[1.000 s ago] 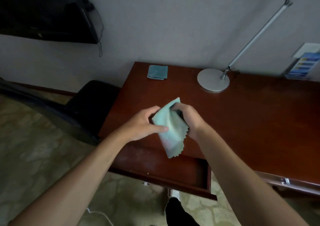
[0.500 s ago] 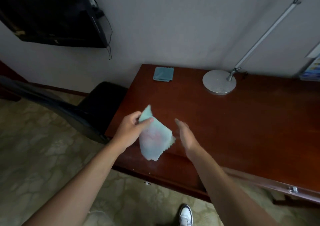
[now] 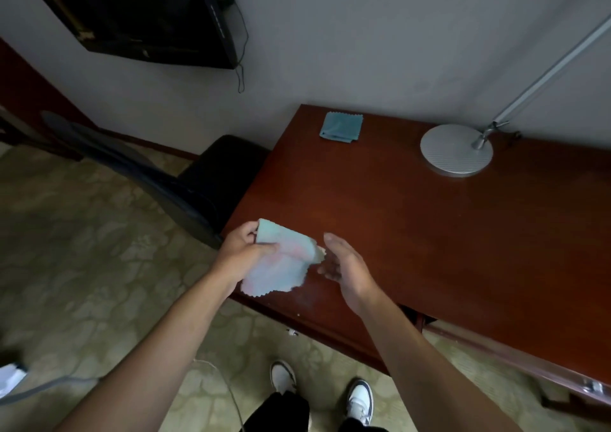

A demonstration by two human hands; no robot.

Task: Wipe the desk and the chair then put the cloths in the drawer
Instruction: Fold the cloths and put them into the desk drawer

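My left hand point(image 3: 243, 254) pinches a pale green-and-pink cloth point(image 3: 281, 266) by its upper left corner, and the cloth hangs over the front left corner of the dark red wooden desk point(image 3: 413, 226). Just to the cloth's right, my right hand point(image 3: 345, 266) hovers with relaxed fingers and holds nothing. A second, blue folded cloth point(image 3: 340, 127) lies at the desk's far left corner. The black chair point(image 3: 211, 180) stands left of the desk. The drawer front point(image 3: 330, 324) runs under the desk's near edge.
A silver lamp base point(image 3: 456, 150) sits on the desk at the back right, its arm rising to the right. A dark screen point(image 3: 148, 11) hangs on the wall. My shoes point(image 3: 358, 398) stand on the patterned carpet point(image 3: 82, 249), beside a cable.
My right hand let go of the cloth, which now hangs from my left hand alone. The open drawer seen a second ago no longer shows. The view shifted left and down.
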